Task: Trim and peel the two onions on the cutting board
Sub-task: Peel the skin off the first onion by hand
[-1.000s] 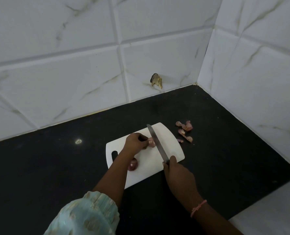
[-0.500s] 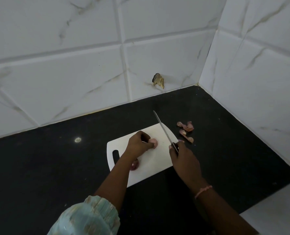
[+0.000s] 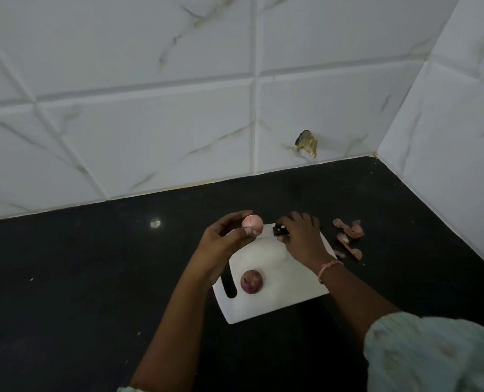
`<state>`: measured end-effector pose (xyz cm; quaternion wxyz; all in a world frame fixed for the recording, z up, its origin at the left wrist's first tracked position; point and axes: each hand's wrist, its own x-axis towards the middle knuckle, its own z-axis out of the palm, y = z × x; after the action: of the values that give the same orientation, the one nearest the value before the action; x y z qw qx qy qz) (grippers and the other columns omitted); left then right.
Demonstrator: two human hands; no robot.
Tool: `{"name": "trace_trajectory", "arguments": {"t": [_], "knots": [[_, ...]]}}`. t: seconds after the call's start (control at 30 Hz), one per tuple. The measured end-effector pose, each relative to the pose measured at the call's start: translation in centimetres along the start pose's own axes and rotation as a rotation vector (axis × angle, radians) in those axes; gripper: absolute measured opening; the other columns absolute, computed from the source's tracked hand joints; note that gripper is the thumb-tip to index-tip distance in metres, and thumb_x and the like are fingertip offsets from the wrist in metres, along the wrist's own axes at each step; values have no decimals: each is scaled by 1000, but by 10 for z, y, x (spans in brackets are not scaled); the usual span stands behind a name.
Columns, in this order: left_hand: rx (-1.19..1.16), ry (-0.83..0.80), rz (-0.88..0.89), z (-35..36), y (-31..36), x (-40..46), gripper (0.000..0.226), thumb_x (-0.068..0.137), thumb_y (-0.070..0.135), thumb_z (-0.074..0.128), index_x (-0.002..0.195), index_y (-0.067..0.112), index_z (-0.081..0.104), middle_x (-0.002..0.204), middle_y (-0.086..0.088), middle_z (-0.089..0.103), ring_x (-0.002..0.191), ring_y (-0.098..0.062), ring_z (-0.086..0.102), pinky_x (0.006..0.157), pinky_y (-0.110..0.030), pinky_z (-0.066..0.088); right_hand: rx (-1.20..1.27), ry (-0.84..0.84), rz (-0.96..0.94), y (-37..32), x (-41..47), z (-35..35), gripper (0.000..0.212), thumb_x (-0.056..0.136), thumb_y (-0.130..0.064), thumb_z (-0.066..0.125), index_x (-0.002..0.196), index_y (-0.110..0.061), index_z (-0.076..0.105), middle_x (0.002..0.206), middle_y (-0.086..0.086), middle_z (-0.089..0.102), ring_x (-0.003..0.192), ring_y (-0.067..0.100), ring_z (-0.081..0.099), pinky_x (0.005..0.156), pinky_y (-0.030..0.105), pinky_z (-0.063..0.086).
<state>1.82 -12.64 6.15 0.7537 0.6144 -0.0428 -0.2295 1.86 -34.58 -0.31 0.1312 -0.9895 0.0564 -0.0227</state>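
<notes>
White marbled tiles back the black counter where your cutting board lies. Your left hand is raised over the board's far left corner, fingers and thumb pinching a pale pink onion, cut face up. Below it, the second onion, darker purple, rests on the board beside the handle slot. Your right hand is curled around the dark knife handle at the board's far edge; the blade is hidden. Onion peels lie on the counter just right.

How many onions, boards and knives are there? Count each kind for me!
Small pinkish-purple onions: 2, one held in the left hand at, one lying on the board
White plastic cutting board: 1
Knife with black handle, under the right hand: 1
Total: 4
</notes>
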Motion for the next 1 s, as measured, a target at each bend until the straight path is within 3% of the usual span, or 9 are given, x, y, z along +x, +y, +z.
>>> {"name": "trace_trajectory", "arguments": {"t": [0.13,0.23,0.37,0.43,0.5,0.6,0.7,1.0], "knots": [[-118,8,12,-6,7,-2,45,78,8,75,123,13,69,122,-8,70,117,-25,66,94,-36,56,-61,9,8,1,26,13,42,88,-9,61,124,-30,60,122,4,52,125,29,41,119,52,5],[-163,32,13,-9,7,1,37,88,-3,67,122,10,69,121,-9,71,117,-27,67,90,-35,57,-46,7,-4,-2,38,19,43,88,-5,60,125,-29,60,123,6,52,127,29,41,120,53,9],[-164,58,29,-11,9,4,40,80,2,74,119,13,71,119,-6,72,116,-27,67,92,-37,57,36,18,-9,-9,42,20,37,94,-11,55,128,-26,59,130,6,51,132,27,39,120,48,16],[-144,73,34,-9,10,4,41,77,7,76,116,16,72,118,-4,73,115,-25,68,93,-38,57,304,101,5,-22,32,5,35,95,-11,57,128,-22,60,131,4,54,127,21,47,111,35,34],[-115,86,41,-6,9,5,37,81,5,75,116,17,72,116,-2,73,113,-23,68,92,-36,57,692,172,24,-40,12,-22,28,97,-13,57,123,-22,61,122,-3,61,109,6,60,93,19,49],[-66,89,67,1,8,4,42,77,16,78,118,19,72,119,-2,72,115,-22,67,94,-36,56,1001,257,-35,-60,-25,-57,19,95,-20,60,113,-25,62,107,-13,66,95,2,67,76,18,56],[-63,74,94,12,8,1,48,74,23,79,120,18,71,120,-3,72,116,-22,67,96,-38,55,993,263,-90,-64,-45,-66,22,89,-24,68,110,-21,65,105,-9,69,98,8,67,79,25,58],[-34,64,143,40,16,-16,39,80,11,77,118,15,71,116,-3,73,111,-22,69,90,-35,58,851,433,-123,-56,-70,-79,16,85,-16,73,100,-13,71,95,-9,71,90,1,67,78,15,54]]}}
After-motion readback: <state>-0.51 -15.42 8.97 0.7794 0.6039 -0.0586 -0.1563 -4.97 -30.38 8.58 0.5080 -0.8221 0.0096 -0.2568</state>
